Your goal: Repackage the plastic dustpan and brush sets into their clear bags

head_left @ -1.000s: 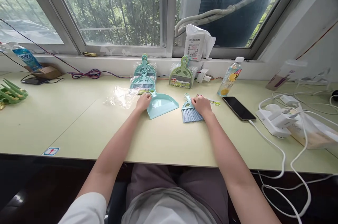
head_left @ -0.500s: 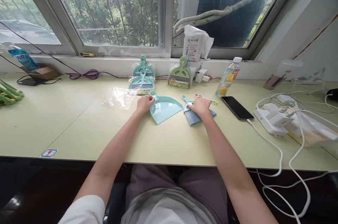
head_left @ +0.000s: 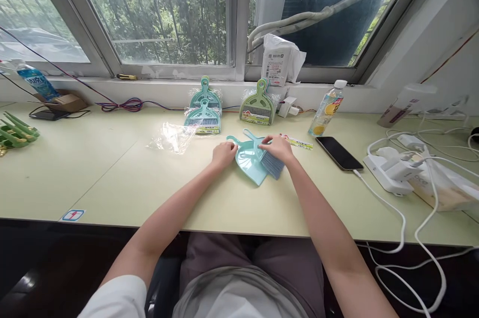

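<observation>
My left hand [head_left: 224, 154] is closed on the light teal dustpan [head_left: 249, 163] near the base of its handle, at the pan's left edge. My right hand [head_left: 277, 147] grips a small teal hand brush [head_left: 272, 164] by its head, its grey-blue bristles pointing down and to the right. The brush lies partly over the dustpan's right side, with its handle tilted up and left. Right behind my right hand lies a printed label strip [head_left: 299, 142]. To the left of my left hand is a crumpled clear plastic wrapper [head_left: 174, 138].
Wrapped teal dustpan sets [head_left: 203, 117] and a wrapped green set [head_left: 257, 106] stand at the back. On the right are a drink bottle [head_left: 328, 108], a black phone [head_left: 339, 153] and a white power strip [head_left: 387, 174] with loose cables. Green stalks [head_left: 18, 131] lie far left.
The dustpan has turned and shifted right. The brush has moved left and now overlaps the pan. Both hands have moved with what they hold.
</observation>
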A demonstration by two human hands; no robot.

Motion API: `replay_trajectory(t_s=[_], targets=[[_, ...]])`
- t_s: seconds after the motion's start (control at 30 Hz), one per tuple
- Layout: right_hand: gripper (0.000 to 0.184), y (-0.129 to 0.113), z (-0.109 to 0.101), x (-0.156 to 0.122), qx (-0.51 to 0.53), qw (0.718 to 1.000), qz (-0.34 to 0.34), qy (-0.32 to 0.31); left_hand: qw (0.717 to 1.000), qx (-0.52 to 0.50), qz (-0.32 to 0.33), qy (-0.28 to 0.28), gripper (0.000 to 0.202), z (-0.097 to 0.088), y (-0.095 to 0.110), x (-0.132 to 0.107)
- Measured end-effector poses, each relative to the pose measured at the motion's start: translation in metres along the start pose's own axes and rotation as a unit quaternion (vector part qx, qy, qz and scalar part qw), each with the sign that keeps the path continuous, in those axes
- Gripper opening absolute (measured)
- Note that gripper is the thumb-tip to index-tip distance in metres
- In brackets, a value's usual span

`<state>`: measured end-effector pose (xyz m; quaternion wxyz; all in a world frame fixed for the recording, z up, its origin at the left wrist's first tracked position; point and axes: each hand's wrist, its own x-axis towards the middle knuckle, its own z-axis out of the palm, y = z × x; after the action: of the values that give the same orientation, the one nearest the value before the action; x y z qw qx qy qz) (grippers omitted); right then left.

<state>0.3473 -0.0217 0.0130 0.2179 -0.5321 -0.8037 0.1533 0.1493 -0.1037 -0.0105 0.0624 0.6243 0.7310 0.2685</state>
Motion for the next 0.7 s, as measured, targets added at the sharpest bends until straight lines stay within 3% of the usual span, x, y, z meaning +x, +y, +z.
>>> replay_trajectory(t_s=[0.1,0.17,0.3,0.4,0.53,0.7], targets=[[0.018,-0.019,0.005,-0.009,-0.036,0.996,-0.067,-0.034,0.991,-0.041,0.105,-0.07,0.04,0.002,0.004,-0.002],[0.017,-0.026,0.005,-0.013,-0.064,0.994,-0.078,-0.041,0.985,-0.005,0.153,-0.077,0.034,0.0,0.002,-0.002],[0.018,-0.025,0.003,-0.014,-0.081,0.993,-0.064,-0.063,0.968,0.096,0.231,0.0,0.022,-0.008,-0.008,0.0],[0.019,-0.02,0.002,-0.012,-0.077,0.993,-0.055,-0.073,0.95,0.129,0.276,0.066,0.031,-0.008,-0.013,0.003],[0.019,-0.019,0.006,-0.011,-0.042,0.994,-0.069,-0.07,0.944,0.151,0.291,0.048,0.044,-0.004,-0.017,0.006],[0.016,-0.023,0.015,-0.012,-0.01,0.99,-0.124,-0.066,0.922,0.212,0.319,0.066,0.031,-0.009,-0.02,0.007]])
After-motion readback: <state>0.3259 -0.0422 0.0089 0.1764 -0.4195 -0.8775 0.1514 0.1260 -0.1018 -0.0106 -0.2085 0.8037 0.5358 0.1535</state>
